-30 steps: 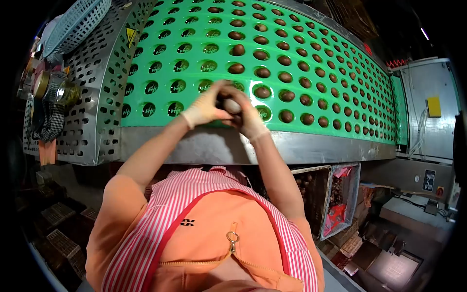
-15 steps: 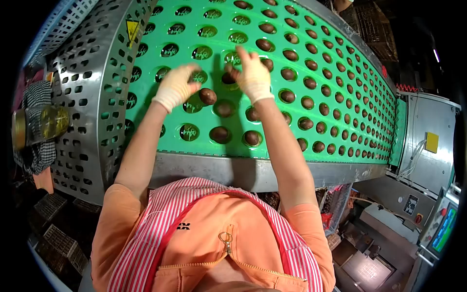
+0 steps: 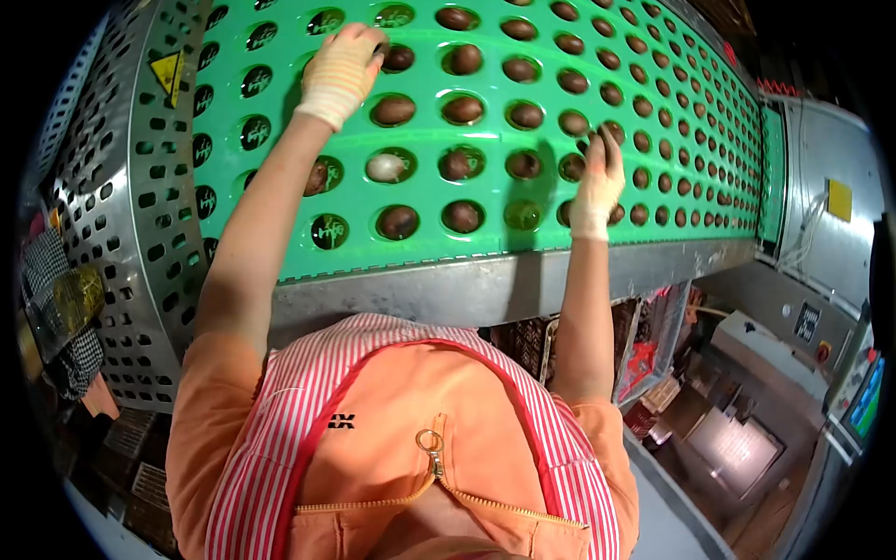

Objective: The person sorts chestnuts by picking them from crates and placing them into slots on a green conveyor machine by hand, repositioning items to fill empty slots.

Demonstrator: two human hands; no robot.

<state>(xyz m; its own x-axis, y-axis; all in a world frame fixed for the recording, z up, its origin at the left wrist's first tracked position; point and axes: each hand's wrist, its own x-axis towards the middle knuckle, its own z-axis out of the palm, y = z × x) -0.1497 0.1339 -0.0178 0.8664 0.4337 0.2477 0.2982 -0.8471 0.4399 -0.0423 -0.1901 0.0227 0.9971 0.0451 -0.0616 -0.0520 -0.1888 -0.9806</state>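
A green board or belt [image 3: 303, 267] with rows of round cups lies before me, and many cups hold brown eggs [image 3: 393, 110]. One pale egg [image 3: 387, 168] sits among them. My left hand [image 3: 341, 75], in a cream glove, is over the far left cups with its fingers curled in. Something dark shows at its fingertips, beside an egg [image 3: 399, 58]; whether it is gripped is unclear. My right hand [image 3: 599, 191], gloved with darker fingertips, is at the near right rows. Its fingers reach out next to an egg [image 3: 572, 168], with no egg visibly held.
A perforated metal guard [image 3: 140, 215] with a yellow warning label [image 3: 168, 77] stands at the left. A metal rail [image 3: 420, 297] runs along the near edge. At the right are a grey cabinet [image 3: 812, 205] and a control screen [image 3: 868, 397]. Crates [image 3: 523, 345] are below the rail.
My hands have moved farther apart: the left forward, the right to the right and nearer the rail. The egg beside my left hand is no longer there. The view has shifted right.
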